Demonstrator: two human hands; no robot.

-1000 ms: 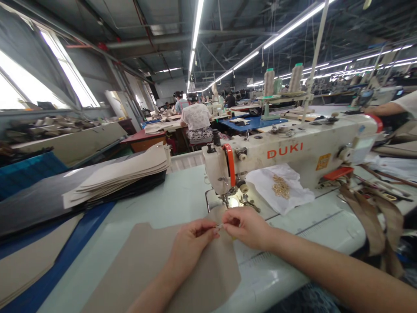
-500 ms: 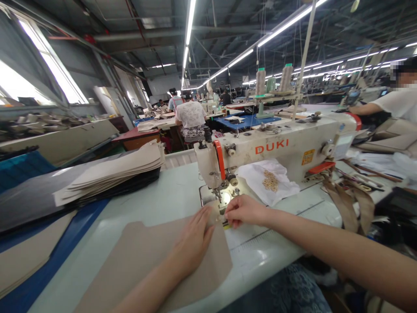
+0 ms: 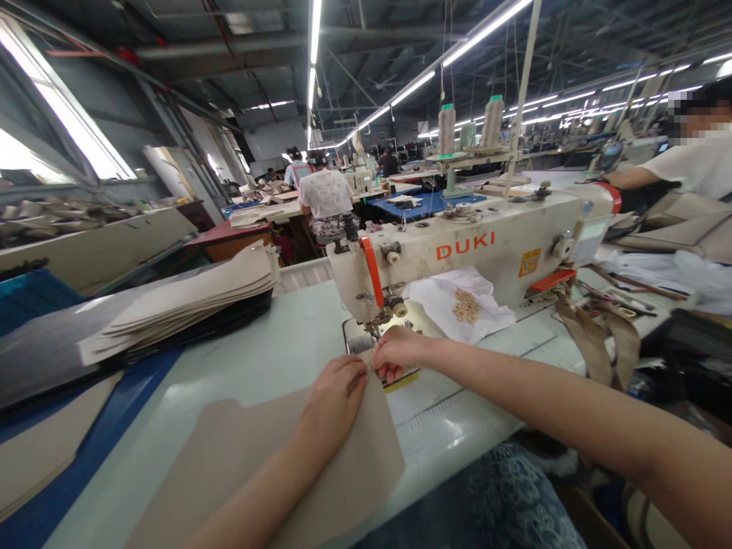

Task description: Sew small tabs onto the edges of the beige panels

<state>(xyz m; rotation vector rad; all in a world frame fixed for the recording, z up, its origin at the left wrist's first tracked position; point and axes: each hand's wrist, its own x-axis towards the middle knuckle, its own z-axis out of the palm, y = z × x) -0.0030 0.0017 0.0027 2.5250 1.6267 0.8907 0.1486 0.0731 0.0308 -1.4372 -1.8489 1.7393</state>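
A beige fabric panel (image 3: 252, 450) lies flat on the sewing machine table, its far narrow end close under the needle area of the white DUKI sewing machine (image 3: 469, 244). My left hand (image 3: 335, 393) rests over the panel, its fingers bent and closed on the far end of it. Just beside those fingertips, my right hand (image 3: 397, 352) is closed in a pinch at the panel's tip, in front of the presser foot. Whatever the right fingertips hold is hidden. The needle is partly covered by the right hand.
Small gold-coloured pieces (image 3: 466, 306) lie on a white cloth (image 3: 423, 293) beside the machine. A stack of beige panels (image 3: 188, 297) stands at the left. Brown straps (image 3: 600, 343) and tools lie at the right. Thread cones (image 3: 446, 130) stand behind. Another person (image 3: 686, 164) sits at far right.
My right hand has moved left, up against the panel's tip and my left fingertips. My left fingers, flatter before, are now bent. The whole view has shifted slightly.
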